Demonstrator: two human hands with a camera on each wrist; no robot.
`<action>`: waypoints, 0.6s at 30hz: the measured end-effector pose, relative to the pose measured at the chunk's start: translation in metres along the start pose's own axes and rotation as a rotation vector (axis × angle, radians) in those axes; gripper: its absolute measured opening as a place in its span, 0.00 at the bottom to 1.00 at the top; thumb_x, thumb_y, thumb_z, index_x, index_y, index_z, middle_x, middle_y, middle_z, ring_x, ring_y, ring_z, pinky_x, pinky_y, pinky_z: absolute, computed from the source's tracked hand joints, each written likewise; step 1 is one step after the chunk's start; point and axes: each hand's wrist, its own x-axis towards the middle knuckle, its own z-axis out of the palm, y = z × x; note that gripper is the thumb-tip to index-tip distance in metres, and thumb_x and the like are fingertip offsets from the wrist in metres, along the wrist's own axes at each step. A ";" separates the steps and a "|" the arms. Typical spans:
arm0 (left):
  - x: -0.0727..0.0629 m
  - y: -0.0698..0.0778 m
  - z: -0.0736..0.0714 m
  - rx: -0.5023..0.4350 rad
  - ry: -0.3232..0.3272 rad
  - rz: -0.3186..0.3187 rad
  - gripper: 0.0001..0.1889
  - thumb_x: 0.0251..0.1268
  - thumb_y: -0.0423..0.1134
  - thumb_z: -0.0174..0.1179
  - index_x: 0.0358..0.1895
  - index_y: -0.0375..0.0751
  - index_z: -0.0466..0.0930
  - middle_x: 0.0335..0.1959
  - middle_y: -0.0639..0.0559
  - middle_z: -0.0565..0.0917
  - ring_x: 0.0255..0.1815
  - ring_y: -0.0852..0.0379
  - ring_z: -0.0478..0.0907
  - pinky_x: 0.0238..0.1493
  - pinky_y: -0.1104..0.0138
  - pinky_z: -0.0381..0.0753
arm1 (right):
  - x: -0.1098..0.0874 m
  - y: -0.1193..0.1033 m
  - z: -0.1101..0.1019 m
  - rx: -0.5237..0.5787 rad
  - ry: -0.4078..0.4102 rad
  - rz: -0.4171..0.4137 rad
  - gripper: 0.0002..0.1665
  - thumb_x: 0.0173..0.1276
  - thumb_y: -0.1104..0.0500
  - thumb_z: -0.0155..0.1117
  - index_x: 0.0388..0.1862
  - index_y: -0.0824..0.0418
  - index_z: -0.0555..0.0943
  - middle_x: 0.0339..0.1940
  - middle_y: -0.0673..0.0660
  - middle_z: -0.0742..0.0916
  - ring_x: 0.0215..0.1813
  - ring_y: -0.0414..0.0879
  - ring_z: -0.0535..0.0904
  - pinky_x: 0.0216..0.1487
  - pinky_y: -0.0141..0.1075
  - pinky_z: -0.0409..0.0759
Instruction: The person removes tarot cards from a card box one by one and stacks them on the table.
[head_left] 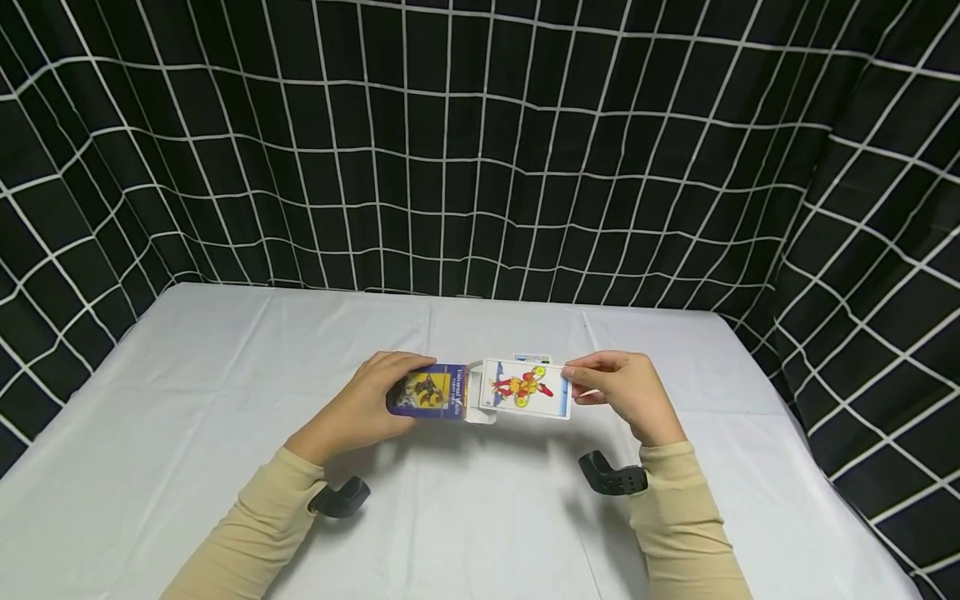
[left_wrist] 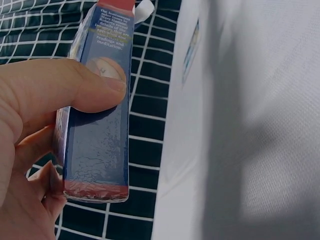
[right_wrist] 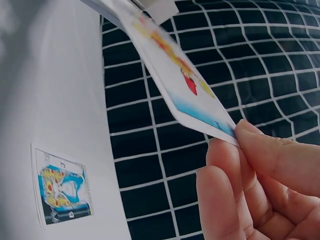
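My left hand (head_left: pixel 375 396) grips a blue tarot card box (head_left: pixel 427 391) around its closed end, thumb on the narrow printed side in the left wrist view. The box lies sideways above the table, its white flaps (head_left: pixel 480 414) open toward the right. At that opening is a tarot card (head_left: pixel 528 388) with a red and yellow figure holding two yellow discs. My right hand (head_left: pixel 618 387) pinches the card's right end between thumb and fingers. In the right wrist view the card (right_wrist: pixel 187 85) slants up from the fingertips, its far end blurred near the box.
Another picture card (right_wrist: pixel 65 187) lies on the white cloth; in the head view it shows partly behind the held card. A white-covered table (head_left: pixel 225 350) spreads below, with a black, white-gridded curtain (head_left: pixel 465 150) behind and at the sides. Black wrist devices (head_left: pixel 613 475) sit below both hands.
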 end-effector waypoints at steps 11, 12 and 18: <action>-0.001 0.001 0.002 -0.006 0.007 0.015 0.38 0.46 0.33 0.73 0.67 0.44 0.74 0.65 0.47 0.78 0.67 0.47 0.70 0.69 0.49 0.66 | 0.001 0.001 -0.007 0.031 0.041 0.001 0.23 0.67 0.61 0.67 0.53 0.79 0.80 0.29 0.46 0.88 0.31 0.34 0.83 0.38 0.33 0.87; 0.000 0.002 0.002 -0.008 0.010 0.017 0.38 0.46 0.33 0.73 0.67 0.44 0.74 0.65 0.47 0.79 0.66 0.47 0.70 0.69 0.49 0.66 | 0.001 0.001 -0.007 0.032 0.048 0.001 0.24 0.67 0.60 0.67 0.53 0.78 0.80 0.30 0.46 0.88 0.31 0.34 0.84 0.38 0.33 0.87; 0.001 0.002 -0.001 -0.001 0.013 0.012 0.38 0.46 0.33 0.73 0.67 0.44 0.74 0.65 0.48 0.79 0.66 0.47 0.70 0.69 0.48 0.65 | 0.003 0.004 -0.008 0.065 0.083 0.012 0.25 0.67 0.60 0.67 0.55 0.79 0.79 0.29 0.44 0.88 0.32 0.34 0.85 0.38 0.32 0.87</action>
